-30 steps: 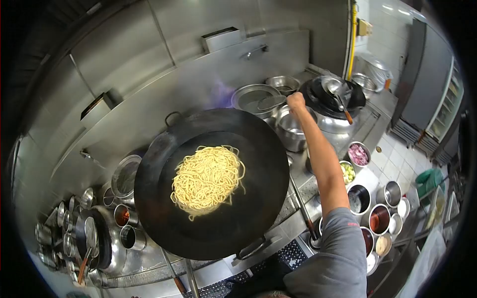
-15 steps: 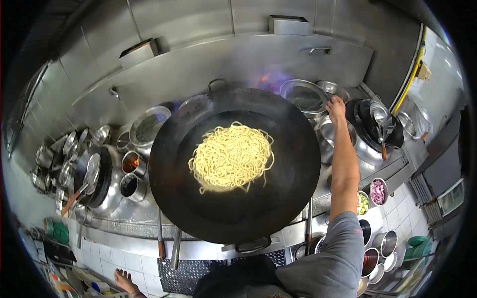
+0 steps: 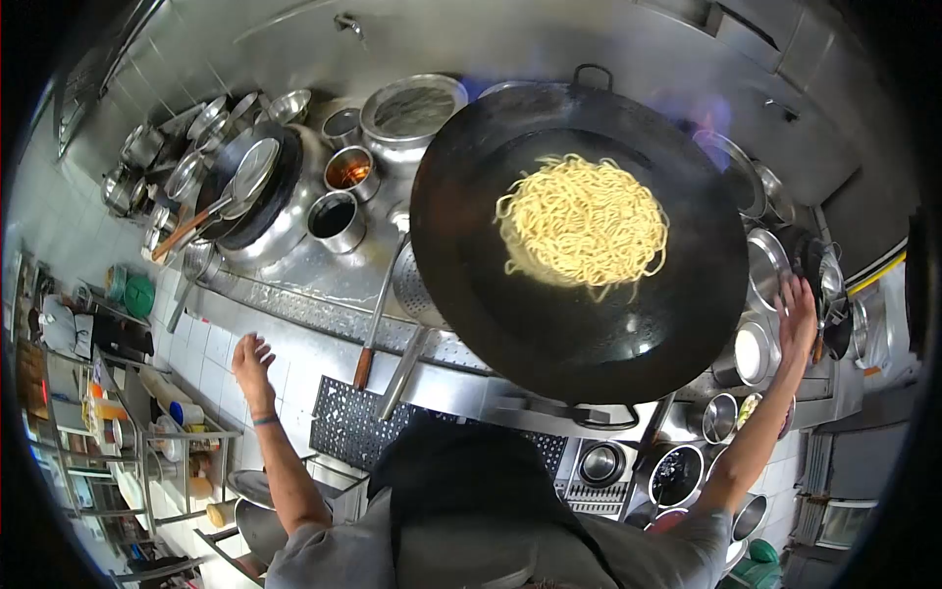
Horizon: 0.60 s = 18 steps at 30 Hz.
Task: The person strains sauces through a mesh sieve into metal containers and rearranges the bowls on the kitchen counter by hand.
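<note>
A large black wok holds a mound of yellow noodles at its centre. My right hand is just beyond the wok's right rim, fingers spread, beside a steel pot, with nothing in it. On the left, my left hand hangs in the air above the floor tiles, fingers apart and empty. Between that hand and the wok lie a wooden-handled ladle and a metal-handled tool at the stove's front edge. Purple flame shows behind the wok.
Steel containers of red sauce and dark liquid stand left of the wok. Farther left, a second wok bears strainers. Several pots sit at lower right. At far left a person is near shelving.
The view has swung left. My right hand has let go of the strainer handle at the back right and come back with fingers spread. My left hand has risen into fuller view.
</note>
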{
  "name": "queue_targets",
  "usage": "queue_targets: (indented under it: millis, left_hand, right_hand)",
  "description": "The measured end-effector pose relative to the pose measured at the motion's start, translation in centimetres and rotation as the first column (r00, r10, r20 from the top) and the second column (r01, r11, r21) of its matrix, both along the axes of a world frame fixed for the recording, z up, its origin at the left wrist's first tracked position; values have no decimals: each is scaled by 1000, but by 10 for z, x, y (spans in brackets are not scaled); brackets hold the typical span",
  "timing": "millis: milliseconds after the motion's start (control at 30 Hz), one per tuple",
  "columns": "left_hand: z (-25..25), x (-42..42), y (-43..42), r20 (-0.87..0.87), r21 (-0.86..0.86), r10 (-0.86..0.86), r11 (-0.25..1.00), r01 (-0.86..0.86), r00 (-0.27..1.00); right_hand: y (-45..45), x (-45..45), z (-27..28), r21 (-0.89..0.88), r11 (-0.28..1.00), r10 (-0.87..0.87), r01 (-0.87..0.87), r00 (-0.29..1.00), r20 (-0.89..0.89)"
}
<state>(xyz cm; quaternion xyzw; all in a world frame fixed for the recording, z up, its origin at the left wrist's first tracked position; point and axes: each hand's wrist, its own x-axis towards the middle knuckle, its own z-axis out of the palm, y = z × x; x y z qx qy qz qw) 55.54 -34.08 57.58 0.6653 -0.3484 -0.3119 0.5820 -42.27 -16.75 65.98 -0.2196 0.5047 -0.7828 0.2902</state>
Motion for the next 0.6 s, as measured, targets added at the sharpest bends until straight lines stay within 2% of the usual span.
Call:
queue_targets:
  millis: [167,233,300,333,367,400,433,500,567,600]
  left_hand:
    - [3,-5,-66,44,30,-297,955,296,954]
    - [-7,-2,-91,80,43,-394,919,392,916]
    - [-27,7,-117,73,73,-527,849,523,847]
    - [-35,10,-129,88,82,-571,821,566,816]
    - [-44,12,-139,99,91,-613,790,607,784]
    - [-53,13,-143,107,101,-652,758,644,751]
    - [-65,14,-145,66,106,-681,732,673,730]
    - [-88,11,-151,-7,102,-727,683,724,687]
    - [-106,2,-146,-109,72,-817,562,824,566]
    - [-116,-5,-142,-82,79,-842,529,845,534]
  right_hand:
    - [81,115,11,43,963,-265,267,964,-32]
    - [129,138,-16,-21,978,-206,205,978,-21]
    - [132,236,-6,-17,989,-145,144,987,-64]
    - [150,254,-24,-46,993,-111,110,993,-36]
    - [157,282,-39,-23,997,-71,69,994,-84]
    - [139,347,-33,47,963,-264,265,964,-20]
    - [146,366,-55,91,954,-291,286,956,38]
    - [120,448,-63,161,951,-276,264,960,53]
    - [90,510,-79,192,950,-277,246,949,152]
    - [76,535,-90,257,928,-315,269,937,155]
